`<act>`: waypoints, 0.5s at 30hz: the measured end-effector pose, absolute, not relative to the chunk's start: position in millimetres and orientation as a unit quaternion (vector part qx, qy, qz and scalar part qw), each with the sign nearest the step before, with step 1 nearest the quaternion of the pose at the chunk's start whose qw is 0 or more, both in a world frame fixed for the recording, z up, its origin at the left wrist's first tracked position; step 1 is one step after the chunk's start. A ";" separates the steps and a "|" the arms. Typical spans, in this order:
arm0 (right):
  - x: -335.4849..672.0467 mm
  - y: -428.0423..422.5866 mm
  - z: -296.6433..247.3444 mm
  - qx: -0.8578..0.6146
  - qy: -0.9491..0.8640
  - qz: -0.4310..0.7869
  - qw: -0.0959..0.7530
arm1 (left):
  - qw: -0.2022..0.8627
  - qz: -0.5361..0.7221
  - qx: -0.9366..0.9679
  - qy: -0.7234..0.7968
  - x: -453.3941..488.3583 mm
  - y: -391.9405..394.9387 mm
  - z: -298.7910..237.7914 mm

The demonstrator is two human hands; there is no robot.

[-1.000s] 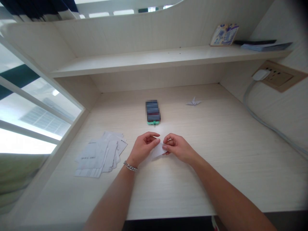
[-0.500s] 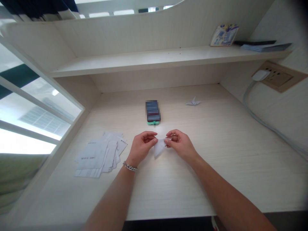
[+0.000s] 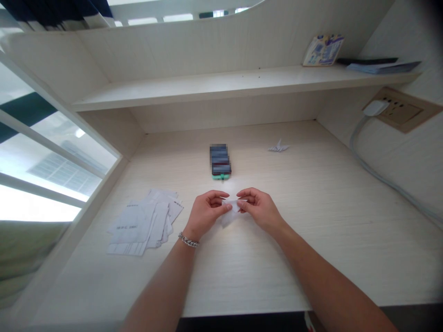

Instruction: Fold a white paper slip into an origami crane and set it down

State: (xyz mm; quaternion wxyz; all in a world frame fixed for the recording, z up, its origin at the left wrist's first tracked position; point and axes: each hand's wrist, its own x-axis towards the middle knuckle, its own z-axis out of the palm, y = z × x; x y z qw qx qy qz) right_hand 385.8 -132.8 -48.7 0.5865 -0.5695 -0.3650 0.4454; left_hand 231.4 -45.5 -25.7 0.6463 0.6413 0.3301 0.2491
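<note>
Both my hands pinch a small folded white paper (image 3: 231, 211) just above the pale wooden desk (image 3: 311, 230). My left hand (image 3: 206, 213), with a chain bracelet at the wrist, grips the paper's left end between thumb and fingers. My right hand (image 3: 260, 208) grips its right end in the same way. The two hands nearly touch over the fold. A phone in a green case (image 3: 220, 161) lies flat just beyond my hands.
A loose pile of white paper slips (image 3: 143, 226) lies to the left. A finished white paper crane (image 3: 278, 146) sits at the back right. A shelf (image 3: 224, 85) runs above with a carton (image 3: 323, 49). A wall socket (image 3: 401, 109) with a cable is on the right.
My hands moved closer together and the paper, hanging open as a flap half a second ago, is now folded smaller between the fingertips.
</note>
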 end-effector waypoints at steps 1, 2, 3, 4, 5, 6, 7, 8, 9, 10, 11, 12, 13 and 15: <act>385.9 -132.7 -48.6 -0.573 -0.366 0.442 0.585 | 0.649 0.249 0.639 0.330 231.1 -45.5 -26.0; 385.9 -132.6 -48.4 -0.576 -0.365 0.440 0.585 | 0.653 0.249 0.636 0.329 231.0 -45.4 -26.5; 385.9 -132.5 -47.9 -0.578 -0.363 0.439 0.584 | 0.656 0.250 0.632 0.328 230.8 -45.1 -27.1; 385.9 -132.4 -47.2 -0.578 -0.359 0.442 0.584 | 0.661 0.251 0.627 0.326 230.7 -44.8 -27.8; 385.7 -132.3 -46.4 -0.578 -0.354 0.446 0.585 | 0.668 0.253 0.620 0.324 230.6 -44.4 -28.6; 385.6 -132.3 -45.5 -0.577 -0.348 0.451 0.585 | 0.676 0.254 0.612 0.323 230.6 -43.9 -29.5; 385.3 -132.2 -44.6 -0.576 -0.342 0.457 0.585 | 0.685 0.253 0.603 0.322 230.6 -43.5 -30.3; 385.0 -132.1 -43.7 -0.576 -0.335 0.463 0.585 | 0.692 0.253 0.594 0.323 230.7 -43.1 -31.1; 384.7 -132.1 -42.9 -0.577 -0.328 0.468 0.584 | 0.697 0.252 0.588 0.326 230.8 -42.8 -31.9; 384.3 -132.1 -42.2 -0.578 -0.320 0.473 0.583 | 0.699 0.250 0.584 0.329 230.9 -42.6 -32.5; 384.0 -132.0 -41.7 -0.580 -0.311 0.478 0.581 | 0.699 0.247 0.582 0.333 231.1 -42.6 -33.2; 383.8 -132.0 -41.3 -0.582 -0.303 0.484 0.579 | 0.699 0.245 0.581 0.337 231.3 -42.6 -33.7; 383.7 -132.0 -41.0 -0.581 -0.297 0.491 0.577 | 0.698 0.244 0.581 0.340 231.4 -42.7 -34.1; 383.6 -132.0 -40.7 -0.577 -0.294 0.504 0.571 | 0.698 0.244 0.579 0.344 231.7 -42.8 -34.7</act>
